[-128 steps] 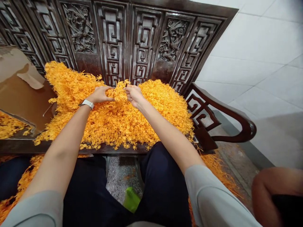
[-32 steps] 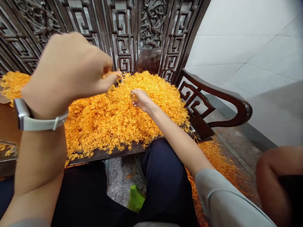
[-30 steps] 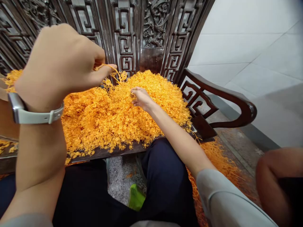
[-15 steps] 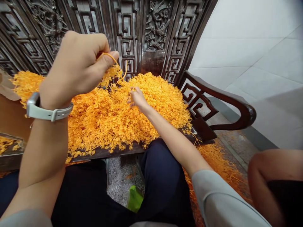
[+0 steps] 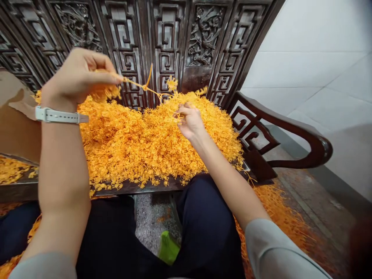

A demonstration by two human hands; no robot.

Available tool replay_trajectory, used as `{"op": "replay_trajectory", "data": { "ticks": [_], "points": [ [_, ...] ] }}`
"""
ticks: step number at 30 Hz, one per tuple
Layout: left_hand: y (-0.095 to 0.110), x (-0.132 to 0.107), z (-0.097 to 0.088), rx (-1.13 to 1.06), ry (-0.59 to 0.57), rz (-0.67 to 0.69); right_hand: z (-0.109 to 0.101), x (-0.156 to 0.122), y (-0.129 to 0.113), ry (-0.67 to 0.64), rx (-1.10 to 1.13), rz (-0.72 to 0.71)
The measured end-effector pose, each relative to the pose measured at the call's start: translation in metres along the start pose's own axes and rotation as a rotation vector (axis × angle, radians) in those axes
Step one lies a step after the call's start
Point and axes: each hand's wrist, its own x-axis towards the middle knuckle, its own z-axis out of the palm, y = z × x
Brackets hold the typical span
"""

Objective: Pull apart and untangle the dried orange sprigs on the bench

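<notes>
A big heap of orange plastic sprigs [image 5: 139,143] covers the seat of a dark carved wooden bench [image 5: 174,42]. My left hand [image 5: 78,73], with a white watch on the wrist, is raised over the heap's left side and pinches one end of a thin orange sprig [image 5: 145,87]. The sprig stretches rightward and down to my right hand [image 5: 188,120], whose fingers are closed on its other end just above the heap's top. Both hands hold the same strand, pulled taut between them.
The bench's curved armrest [image 5: 290,131] stands at the right. A brown cardboard sheet [image 5: 14,112] lies at the left. More orange sprigs [image 5: 273,209] are spread on the floor by my knees. A green item [image 5: 167,248] lies between my legs. Pale tiled wall at right.
My left hand has moved left and away from the camera, drawing the sprig out of the heap. My right hand has lifted slightly and gripped it. The other person's knee has left the view.
</notes>
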Motion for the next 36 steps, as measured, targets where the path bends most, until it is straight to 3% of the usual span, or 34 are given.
{"op": "replay_trajectory", "data": {
  "ticks": [4, 6, 9, 13, 18, 21, 23, 26, 28, 31, 36],
  "points": [
    [-0.042, 0.001, -0.034, 0.476, -0.534, -0.182, -0.001, -0.006, -0.016, -0.059, 0.052, 0.082],
    [-0.062, 0.006, -0.042, 0.586, -0.650, -0.229, 0.003, -0.009, -0.018, -0.088, 0.018, 0.079],
    [-0.079, 0.010, -0.042, 0.611, -0.623, -0.213, 0.008, -0.011, -0.020, -0.103, -0.114, 0.055],
    [-0.071, 0.009, -0.026, 0.593, -0.649, -0.187, 0.012, -0.021, -0.026, -0.210, -0.223, 0.072],
    [-0.045, 0.004, 0.008, 0.115, -0.763, -0.118, 0.011, -0.036, -0.039, -0.465, -0.204, 0.128],
    [-0.037, 0.004, 0.041, -0.179, -0.668, -0.102, 0.010, -0.039, -0.041, -0.476, -0.288, 0.169],
    [-0.032, 0.004, 0.067, -0.195, -0.581, -0.130, 0.010, -0.040, -0.040, -0.493, -0.273, 0.189],
    [-0.026, 0.006, 0.102, -0.159, -0.604, -0.085, 0.010, -0.042, -0.035, -0.596, -0.190, 0.225],
    [-0.023, 0.008, 0.114, -0.180, -0.622, -0.057, 0.010, -0.043, -0.032, -0.649, -0.137, 0.238],
    [-0.024, 0.012, 0.113, -0.188, -0.530, -0.076, 0.010, -0.044, -0.030, -0.559, -0.180, 0.222],
    [-0.045, 0.026, 0.082, -0.448, -0.177, -0.205, 0.007, -0.038, -0.027, -0.411, -0.148, 0.145]
  ]
}}
